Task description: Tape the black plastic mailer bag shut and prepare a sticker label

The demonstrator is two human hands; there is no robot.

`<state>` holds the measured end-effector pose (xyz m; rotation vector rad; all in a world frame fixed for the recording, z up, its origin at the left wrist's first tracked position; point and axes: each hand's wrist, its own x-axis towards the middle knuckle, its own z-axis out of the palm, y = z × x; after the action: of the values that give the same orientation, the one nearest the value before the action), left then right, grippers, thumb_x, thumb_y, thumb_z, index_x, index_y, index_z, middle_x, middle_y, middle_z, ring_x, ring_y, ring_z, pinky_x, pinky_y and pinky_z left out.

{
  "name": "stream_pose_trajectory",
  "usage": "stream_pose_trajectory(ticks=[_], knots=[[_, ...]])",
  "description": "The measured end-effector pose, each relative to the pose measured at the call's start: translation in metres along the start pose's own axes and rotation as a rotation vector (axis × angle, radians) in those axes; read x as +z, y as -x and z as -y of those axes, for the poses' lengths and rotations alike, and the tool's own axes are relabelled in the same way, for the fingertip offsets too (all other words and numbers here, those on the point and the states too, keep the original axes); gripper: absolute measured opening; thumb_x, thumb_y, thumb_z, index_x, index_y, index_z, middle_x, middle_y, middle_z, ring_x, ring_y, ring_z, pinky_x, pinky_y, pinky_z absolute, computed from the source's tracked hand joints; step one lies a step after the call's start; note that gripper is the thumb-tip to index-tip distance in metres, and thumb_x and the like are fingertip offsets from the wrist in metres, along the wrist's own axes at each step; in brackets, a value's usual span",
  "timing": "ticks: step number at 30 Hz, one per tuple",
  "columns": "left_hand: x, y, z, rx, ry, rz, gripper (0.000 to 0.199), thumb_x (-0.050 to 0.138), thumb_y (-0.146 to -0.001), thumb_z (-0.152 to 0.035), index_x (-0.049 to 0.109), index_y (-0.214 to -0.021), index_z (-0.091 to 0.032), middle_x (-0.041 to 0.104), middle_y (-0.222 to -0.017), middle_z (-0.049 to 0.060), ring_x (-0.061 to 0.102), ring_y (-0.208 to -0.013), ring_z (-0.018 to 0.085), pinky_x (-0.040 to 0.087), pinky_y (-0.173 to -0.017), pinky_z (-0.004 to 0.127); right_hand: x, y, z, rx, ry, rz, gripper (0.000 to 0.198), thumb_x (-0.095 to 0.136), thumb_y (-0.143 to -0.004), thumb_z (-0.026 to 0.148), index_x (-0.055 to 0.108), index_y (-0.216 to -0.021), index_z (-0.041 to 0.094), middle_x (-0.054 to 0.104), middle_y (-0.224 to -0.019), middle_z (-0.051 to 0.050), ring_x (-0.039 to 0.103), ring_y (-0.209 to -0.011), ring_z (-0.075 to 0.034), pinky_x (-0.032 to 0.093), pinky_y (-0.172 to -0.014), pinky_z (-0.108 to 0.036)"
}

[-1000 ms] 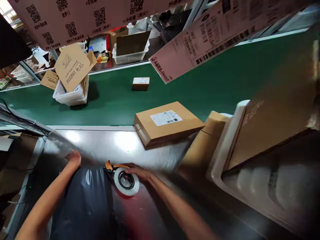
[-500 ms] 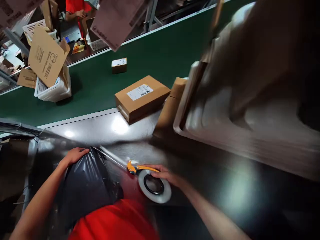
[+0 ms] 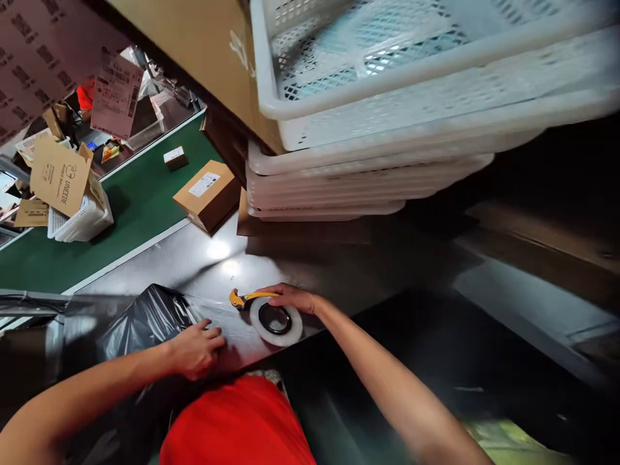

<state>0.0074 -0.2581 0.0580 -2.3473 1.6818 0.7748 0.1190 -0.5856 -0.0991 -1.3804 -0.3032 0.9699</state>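
Fingers of your right hand (image 3: 290,298) still curl over the tape dispenser (image 3: 271,315) on the steel surface (image 3: 203,258), while your left hand (image 3: 196,349) has slid nearer and now lies flat, spread on the black plastic bag (image 3: 145,316) just left of it.

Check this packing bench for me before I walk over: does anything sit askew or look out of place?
Yes. The labelled cardboard box sits skewed, straddling the edge between the green belt and the steel table. A flattened carton leans crookedly out of a white basket.
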Motion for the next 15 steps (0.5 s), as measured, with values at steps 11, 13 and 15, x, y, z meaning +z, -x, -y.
stream_pose_trajectory(ticks=[11, 13, 15], knots=[[-0.002, 0.014, 0.003, -0.375, 0.175, 0.153, 0.059, 0.071, -0.079, -0.066, 0.08, -0.104, -0.014, 0.078, -0.099, 0.022, 0.071, -0.105, 0.045, 0.052, -0.091, 0.054, 0.044, 0.023, -0.016, -0.02, -0.21, -0.066, 0.065, 0.09, -0.063, 0.047, 0.08, -0.12, 0.018, 0.08, -0.091, -0.003, 0.067, -0.074, -0.018, 0.054, -0.068, -0.028], [-0.001, 0.028, 0.009, -0.373, 0.147, 0.09, 0.057, 0.068, -0.08, -0.066, 0.079, -0.106, -0.017, 0.079, -0.098, 0.019, 0.073, -0.101, 0.042, 0.052, -0.091, 0.051, 0.068, 0.042, -0.027, -0.048, -0.262, -0.142, 0.066, 0.089, -0.063, 0.048, 0.08, -0.12, 0.017, 0.081, -0.096, -0.005, 0.069, -0.08, -0.021, 0.058, -0.074, -0.032], [0.002, 0.034, 0.012, -0.411, 0.109, 0.06, 0.055, 0.061, -0.085, -0.064, 0.08, -0.102, -0.016, 0.079, -0.094, 0.02, 0.073, -0.098, 0.041, 0.053, -0.09, 0.05, 0.106, 0.068, -0.049, -0.068, -0.298, -0.192, 0.068, 0.088, -0.066, 0.051, 0.078, -0.125, 0.018, 0.081, -0.102, -0.007, 0.072, -0.086, -0.025, 0.06, -0.081, -0.038]])
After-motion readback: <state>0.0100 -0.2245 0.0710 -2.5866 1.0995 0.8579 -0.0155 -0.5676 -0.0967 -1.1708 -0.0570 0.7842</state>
